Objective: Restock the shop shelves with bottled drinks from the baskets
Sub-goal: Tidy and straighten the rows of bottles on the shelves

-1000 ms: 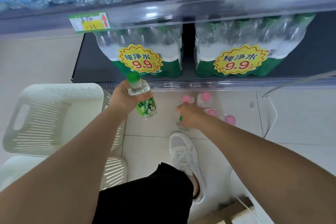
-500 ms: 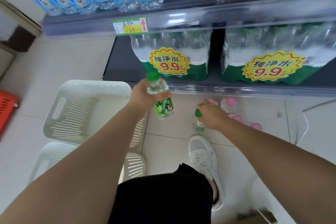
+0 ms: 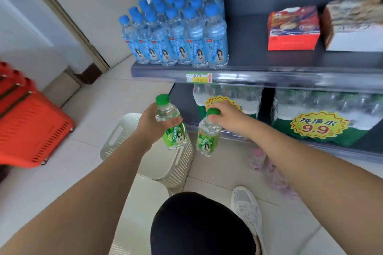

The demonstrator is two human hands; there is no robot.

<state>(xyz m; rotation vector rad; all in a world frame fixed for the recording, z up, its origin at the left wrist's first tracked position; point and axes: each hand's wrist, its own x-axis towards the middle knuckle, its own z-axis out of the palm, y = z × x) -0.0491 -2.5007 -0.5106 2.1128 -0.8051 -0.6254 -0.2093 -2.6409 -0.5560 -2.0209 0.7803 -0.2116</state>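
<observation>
My left hand (image 3: 151, 124) grips a green-capped, green-labelled bottle (image 3: 171, 125) round its middle, held upright above the white basket (image 3: 118, 136). To its right my right hand (image 3: 228, 117) holds a second green-capped bottle (image 3: 207, 136) by its cap, hanging in the air in front of the bottom shelf. On the dark shelf (image 3: 259, 77) above stand several blue-capped bottles (image 3: 178, 31) in rows at the left end.
Shrink-wrapped water packs with yellow 9.9 stickers (image 3: 319, 124) fill the bottom shelf. Pink-capped bottles (image 3: 258, 157) stand on the floor under my right arm. An orange basket (image 3: 29, 126) sits at the left. Two boxes (image 3: 293, 29) occupy the shelf's right end. My knee and shoe are below.
My right hand has lifted a green-capped bottle off the floor by its cap. My left hand rose with its bottle. The view tilted up, showing the shelf with the blue-capped bottles.
</observation>
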